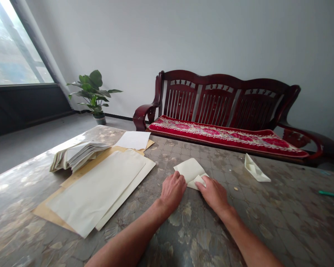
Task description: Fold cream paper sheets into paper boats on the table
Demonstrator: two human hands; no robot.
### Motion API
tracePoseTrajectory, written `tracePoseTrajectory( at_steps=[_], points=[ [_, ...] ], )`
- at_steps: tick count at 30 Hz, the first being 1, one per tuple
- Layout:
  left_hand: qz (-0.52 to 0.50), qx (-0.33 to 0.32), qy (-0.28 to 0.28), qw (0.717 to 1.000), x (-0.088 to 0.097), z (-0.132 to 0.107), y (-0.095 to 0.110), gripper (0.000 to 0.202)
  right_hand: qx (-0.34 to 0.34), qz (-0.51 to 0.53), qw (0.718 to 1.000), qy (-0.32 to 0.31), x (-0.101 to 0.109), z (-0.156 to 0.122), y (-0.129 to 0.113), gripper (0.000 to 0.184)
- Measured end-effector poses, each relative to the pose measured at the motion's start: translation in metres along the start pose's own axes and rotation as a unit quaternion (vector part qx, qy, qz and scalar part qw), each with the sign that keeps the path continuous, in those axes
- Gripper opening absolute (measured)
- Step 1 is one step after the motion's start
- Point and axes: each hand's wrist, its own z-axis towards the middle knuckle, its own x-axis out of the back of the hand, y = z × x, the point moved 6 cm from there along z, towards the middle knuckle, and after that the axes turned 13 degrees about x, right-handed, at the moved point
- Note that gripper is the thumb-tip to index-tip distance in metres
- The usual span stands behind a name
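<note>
A small cream sheet of folded paper [190, 170] lies on the patterned table [239, 222] in front of me. My left hand [172, 191] rests on its near left corner with the fingers curled down onto it. My right hand [214, 193] presses on the near right edge, fingers together over a fold. Both hands touch the paper against the tabletop.
A stack of large cream sheets [100, 191] lies to the left on brown paper, with a pile of folded sheets [78, 154] and a lined sheet [133, 140] behind. A folded paper boat [254, 168] sits at right, a green pen [331, 194] far right. A red wooden bench [225, 111] and potted plant [93, 92] stand beyond.
</note>
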Motion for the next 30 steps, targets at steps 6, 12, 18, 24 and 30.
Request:
tracePoseTrajectory(
  at_steps=[6, 12, 18, 24, 30],
  points=[
    [0.028, 0.002, 0.026, 0.999, 0.001, 0.000, 0.001, 0.018, 0.000, 0.011, 1.000, 0.002, 0.000, 0.000, 0.000, 0.026],
    [0.038, 0.008, 0.026, 0.999, 0.002, -0.001, 0.003, 0.015, 0.005, 0.004, 1.000, 0.014, 0.001, 0.000, -0.002, 0.024],
    [0.044, 0.003, 0.050, 0.998, -0.001, -0.002, 0.004, 0.012, 0.007, -0.007, 1.000, 0.016, 0.003, 0.000, -0.005, 0.023],
    [0.052, -0.117, 0.051, 0.991, -0.005, -0.008, 0.016, 0.009, 0.009, -0.009, 0.999, 0.032, 0.007, 0.000, -0.004, 0.023],
    [0.058, -0.169, 0.004, 0.984, -0.010, -0.013, 0.024, 0.008, 0.006, -0.001, 0.999, 0.043, 0.007, 0.005, 0.003, 0.022]
  ],
)
